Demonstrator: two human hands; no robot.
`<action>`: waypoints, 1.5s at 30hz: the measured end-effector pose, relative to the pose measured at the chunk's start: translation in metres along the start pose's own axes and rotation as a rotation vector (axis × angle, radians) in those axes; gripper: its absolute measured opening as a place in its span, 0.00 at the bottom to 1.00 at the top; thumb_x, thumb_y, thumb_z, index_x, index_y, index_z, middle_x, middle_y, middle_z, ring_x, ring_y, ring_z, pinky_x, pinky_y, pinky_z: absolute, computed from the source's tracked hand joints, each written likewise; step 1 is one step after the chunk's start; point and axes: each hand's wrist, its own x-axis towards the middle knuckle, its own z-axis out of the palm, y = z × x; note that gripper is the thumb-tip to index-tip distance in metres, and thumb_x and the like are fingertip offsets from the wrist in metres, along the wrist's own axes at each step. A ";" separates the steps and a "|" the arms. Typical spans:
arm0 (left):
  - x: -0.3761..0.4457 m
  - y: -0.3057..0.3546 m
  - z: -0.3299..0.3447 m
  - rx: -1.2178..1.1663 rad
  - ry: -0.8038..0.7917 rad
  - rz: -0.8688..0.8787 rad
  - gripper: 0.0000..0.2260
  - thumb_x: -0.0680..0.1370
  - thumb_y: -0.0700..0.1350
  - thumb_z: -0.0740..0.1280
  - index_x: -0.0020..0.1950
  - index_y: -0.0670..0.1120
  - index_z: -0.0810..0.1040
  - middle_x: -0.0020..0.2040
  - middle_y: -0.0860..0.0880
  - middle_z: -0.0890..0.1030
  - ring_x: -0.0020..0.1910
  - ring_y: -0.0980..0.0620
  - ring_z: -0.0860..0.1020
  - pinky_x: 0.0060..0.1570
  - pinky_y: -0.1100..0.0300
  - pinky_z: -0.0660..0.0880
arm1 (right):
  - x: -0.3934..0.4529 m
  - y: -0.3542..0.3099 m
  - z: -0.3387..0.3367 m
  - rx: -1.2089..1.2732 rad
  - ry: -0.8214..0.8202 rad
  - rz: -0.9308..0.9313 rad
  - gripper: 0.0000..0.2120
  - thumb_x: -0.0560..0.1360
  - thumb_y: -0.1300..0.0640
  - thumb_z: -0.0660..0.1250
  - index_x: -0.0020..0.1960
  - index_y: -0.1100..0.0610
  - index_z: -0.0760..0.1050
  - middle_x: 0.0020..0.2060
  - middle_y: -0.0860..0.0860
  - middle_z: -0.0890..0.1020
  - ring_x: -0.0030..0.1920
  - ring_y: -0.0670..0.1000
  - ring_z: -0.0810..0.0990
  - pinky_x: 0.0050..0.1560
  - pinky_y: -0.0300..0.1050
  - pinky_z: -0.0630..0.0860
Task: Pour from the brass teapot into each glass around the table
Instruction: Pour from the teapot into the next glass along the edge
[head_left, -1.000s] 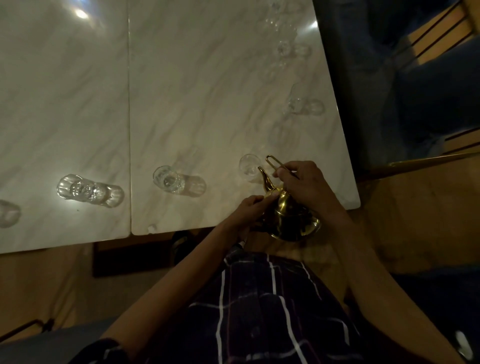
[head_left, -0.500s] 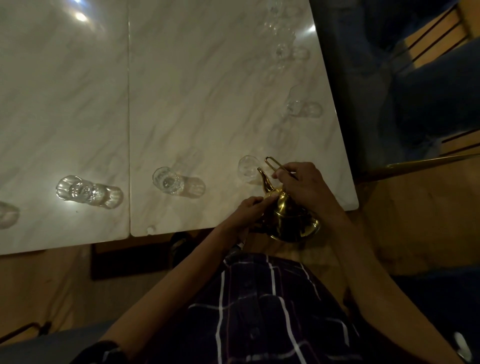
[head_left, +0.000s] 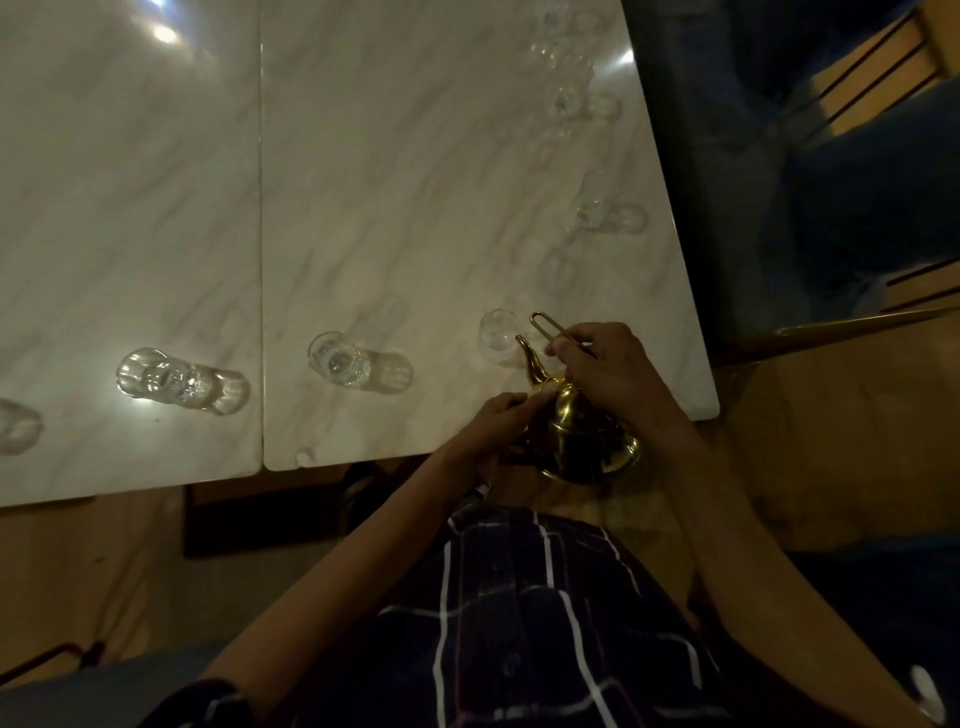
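Note:
The brass teapot (head_left: 579, 426) hangs tilted over the near right corner of the marble table (head_left: 415, 208). My right hand (head_left: 608, 371) grips its wire handle. My left hand (head_left: 498, 421) presses fingertips against the lid and body. The spout points at a clear glass (head_left: 498, 330) just beyond it. Two more glasses, one (head_left: 335, 358) in the middle and one (head_left: 156, 374) to the left, stand along the near edge. Other glasses, one (head_left: 595, 202) nearer and one (head_left: 569, 101) farther, line the right edge.
A seam (head_left: 260, 234) splits the table into two slabs. Part of another glass (head_left: 15, 426) shows at the far left edge. Dark blue seating (head_left: 831, 156) sits to the right of the table. Wooden floor lies below the table edge.
The teapot and both hands have barely shifted; the view has drifted slightly. The grip stays the same.

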 end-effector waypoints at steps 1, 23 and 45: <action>0.000 0.001 0.000 -0.006 0.000 -0.001 0.33 0.70 0.71 0.72 0.58 0.43 0.86 0.55 0.43 0.87 0.55 0.42 0.86 0.60 0.38 0.81 | 0.000 0.000 0.000 -0.002 0.001 0.000 0.12 0.80 0.55 0.65 0.50 0.60 0.85 0.42 0.53 0.86 0.44 0.49 0.83 0.49 0.51 0.79; -0.009 0.008 0.001 -0.050 -0.025 -0.041 0.28 0.77 0.66 0.70 0.62 0.43 0.84 0.54 0.45 0.85 0.52 0.44 0.85 0.53 0.46 0.85 | -0.002 -0.005 -0.002 -0.022 0.006 0.008 0.12 0.79 0.54 0.65 0.49 0.60 0.85 0.40 0.53 0.85 0.44 0.51 0.83 0.51 0.55 0.80; -0.012 0.014 0.001 0.063 0.001 0.014 0.27 0.80 0.65 0.67 0.61 0.41 0.84 0.59 0.41 0.85 0.58 0.40 0.84 0.63 0.37 0.80 | -0.002 -0.006 -0.002 -0.014 -0.003 0.002 0.12 0.80 0.54 0.64 0.50 0.59 0.85 0.40 0.50 0.84 0.44 0.50 0.83 0.50 0.53 0.80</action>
